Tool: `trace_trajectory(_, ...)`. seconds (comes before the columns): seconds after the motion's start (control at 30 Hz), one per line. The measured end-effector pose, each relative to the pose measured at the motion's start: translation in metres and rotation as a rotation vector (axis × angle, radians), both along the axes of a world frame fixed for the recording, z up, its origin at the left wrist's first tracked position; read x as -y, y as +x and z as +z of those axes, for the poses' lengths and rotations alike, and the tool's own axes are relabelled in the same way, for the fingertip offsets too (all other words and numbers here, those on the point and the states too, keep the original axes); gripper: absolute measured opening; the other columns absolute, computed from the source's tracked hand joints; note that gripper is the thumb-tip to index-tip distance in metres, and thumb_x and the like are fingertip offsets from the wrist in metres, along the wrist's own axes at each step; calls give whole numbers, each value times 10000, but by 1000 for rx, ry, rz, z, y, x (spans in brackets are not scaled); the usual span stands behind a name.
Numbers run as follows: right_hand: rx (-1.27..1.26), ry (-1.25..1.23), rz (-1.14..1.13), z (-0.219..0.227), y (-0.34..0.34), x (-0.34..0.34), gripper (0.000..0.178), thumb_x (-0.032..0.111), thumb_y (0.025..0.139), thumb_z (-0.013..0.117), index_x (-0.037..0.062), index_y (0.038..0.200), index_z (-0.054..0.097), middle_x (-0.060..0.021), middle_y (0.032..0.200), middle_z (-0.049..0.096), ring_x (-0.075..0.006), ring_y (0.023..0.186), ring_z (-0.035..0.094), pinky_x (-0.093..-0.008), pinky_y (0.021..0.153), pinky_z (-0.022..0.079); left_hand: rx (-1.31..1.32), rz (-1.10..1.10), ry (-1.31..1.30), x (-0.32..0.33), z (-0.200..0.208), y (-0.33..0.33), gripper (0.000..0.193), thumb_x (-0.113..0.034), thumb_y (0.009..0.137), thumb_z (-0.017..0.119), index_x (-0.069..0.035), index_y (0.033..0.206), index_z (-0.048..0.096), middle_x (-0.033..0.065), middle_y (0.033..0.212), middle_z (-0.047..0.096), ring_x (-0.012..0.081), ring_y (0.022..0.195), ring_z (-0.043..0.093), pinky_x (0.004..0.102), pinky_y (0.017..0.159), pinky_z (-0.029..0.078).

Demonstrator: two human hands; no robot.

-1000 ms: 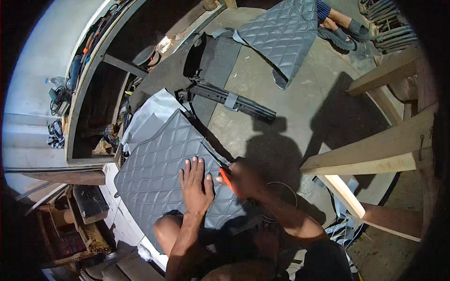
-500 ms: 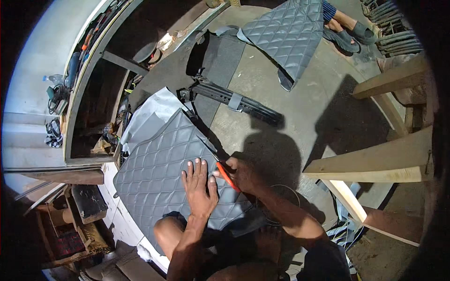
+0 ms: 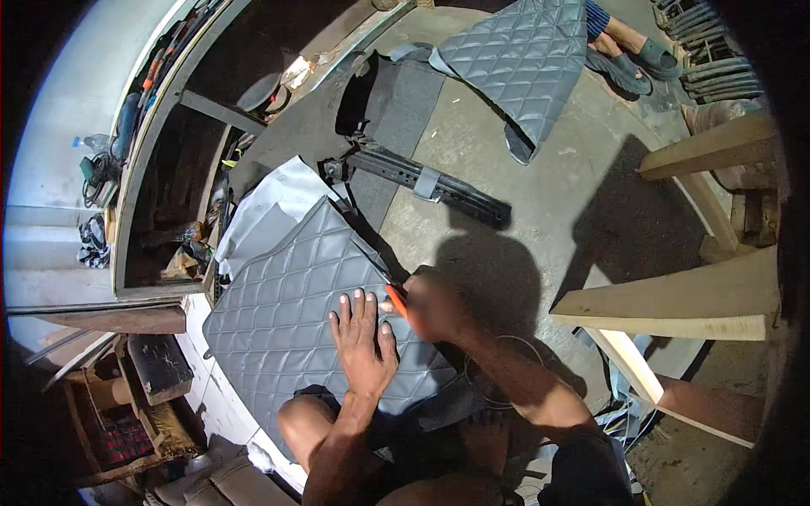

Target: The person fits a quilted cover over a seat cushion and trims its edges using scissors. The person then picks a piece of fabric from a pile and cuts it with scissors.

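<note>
A grey sheet of diamond-quilted upholstery material (image 3: 278, 312) lies spread in front of me, over my leg at its near side. My left hand (image 3: 364, 341) rests flat on it, fingers stretched out and slightly spread. In my right hand (image 3: 432, 308) are scissors with orange handles (image 3: 396, 299), held at the sheet's right edge. Their dark blades point up along that edge, partly lost against the material. The fingers of the right hand are partly blurred. Under the sheet's far corner lies a pale white-grey sheet (image 3: 274, 198).
Beyond lies a black metal rail (image 3: 430, 185) on the floor. Another grey quilted piece (image 3: 519, 72) is at the far side, beside a person's sandalled feet (image 3: 629, 72). A wooden frame (image 3: 666, 312) stands to the right, an open cabinet (image 3: 190, 194) to the left.
My right hand and the scissors have shifted slightly up and left along the sheet's edge. The left hand stays almost in place on the material.
</note>
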State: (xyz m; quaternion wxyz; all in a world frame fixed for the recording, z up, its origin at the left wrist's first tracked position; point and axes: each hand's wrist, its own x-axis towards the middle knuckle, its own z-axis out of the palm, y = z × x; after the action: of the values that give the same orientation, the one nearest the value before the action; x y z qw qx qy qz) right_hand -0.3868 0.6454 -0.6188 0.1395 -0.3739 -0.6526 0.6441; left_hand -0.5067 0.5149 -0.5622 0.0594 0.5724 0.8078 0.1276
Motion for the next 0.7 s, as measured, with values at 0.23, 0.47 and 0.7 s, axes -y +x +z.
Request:
trace_trajectory(0.23,22,64,14,8,-10,-9,574,550,838,761,-11,919,673,-130,748,669,-199,679,620,-359,663,501,15,-2,9,0,-1,0,523,-188,975,490,-38,1476,470,189,1563,401,394,1493,278,564,1214,133)
trace_trajectory(0.47,98,-8,75,6,3,-2,623,579,836,745,-23,981,673,-176,858,681,-243,752,643,-388,710,520,22,6,2,-1,4,1,528,-160,965,501,-27,1475,466,191,1562,402,386,1497,273,561,1213,136)
trace_trajectory(0.7,-281,315,-61,-26,-17,-10,536,470,885,745,-56,895,639,-178,749,605,-246,695,599,-358,640,489,12,-25,34,-5,-3,4,532,-195,981,490,-30,1485,450,199,1547,419,401,1487,286,567,1211,143)
